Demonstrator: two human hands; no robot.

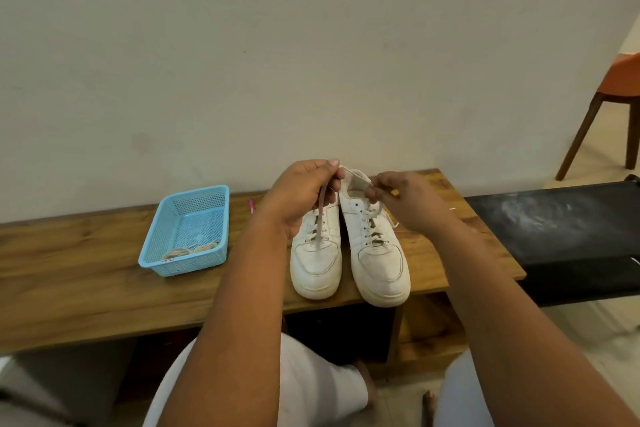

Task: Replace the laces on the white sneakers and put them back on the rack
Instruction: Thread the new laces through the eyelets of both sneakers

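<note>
Sneakers side by side on a wooden bench [86,274], toes toward the person, heels toward the wall. Left sneaker [317,262] and right sneaker [379,263] are seen touching along their inner sides.

Left hand [304,194] is raised above the left sneaker, fingers curled round a lace [320,222] that is drawn taut up from the lower eyelets. Right hand [405,201] is curled at the collar of the right sneaker, pinching what appears to be a lace end or the tongue; which of the two cannot be told. Lacing on the right sneaker is seen in place through several rows.

Blue basket [156,239] is set well apart to the left, with coiled laces [194,248] lying in its near corner. A small pink pen-like object [251,206] lies between basket and shoes. No rack is identified with certainty.

Step judged: the lace is being worked through the left sneaker, whether out or in cannot be told.

Notes for doing it well:
- The pull is best kept in line with the eyelet, so the lace is not snagged.
- The shoe is likely to be lifted by a taut upward pull; it should be steadied by the free hand.
- Rows are best loosened one at a time, from the top down.
- Old laces are best kept apart from those in the basket.
</note>
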